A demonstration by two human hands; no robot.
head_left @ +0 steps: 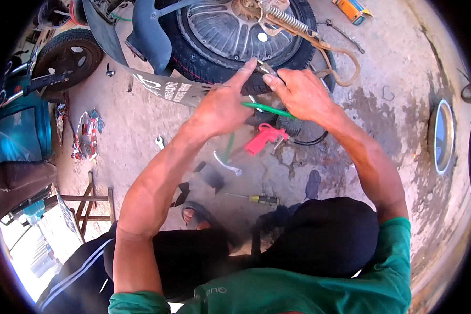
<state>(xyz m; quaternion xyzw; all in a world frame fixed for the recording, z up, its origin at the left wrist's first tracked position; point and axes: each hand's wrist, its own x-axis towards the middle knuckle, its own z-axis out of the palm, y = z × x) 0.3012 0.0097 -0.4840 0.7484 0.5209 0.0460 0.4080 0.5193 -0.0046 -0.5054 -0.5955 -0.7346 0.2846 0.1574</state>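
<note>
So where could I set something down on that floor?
Bare floor shows between the coloured wires and the small wrench, and between the right forearm and the white-rimmed round object. It's crowded around the pink tool.

— What's worn up top?
— A green shirt (pixel 309 293) along the frame's bottom edge, with small pale print (pixel 214 290) left of lower centre.
— Sleeves (pixel 395 248)?
— Short, same green, ending above the elbows.
— And below?
— Black trousers (pixel 327 240), lower centre.
</note>
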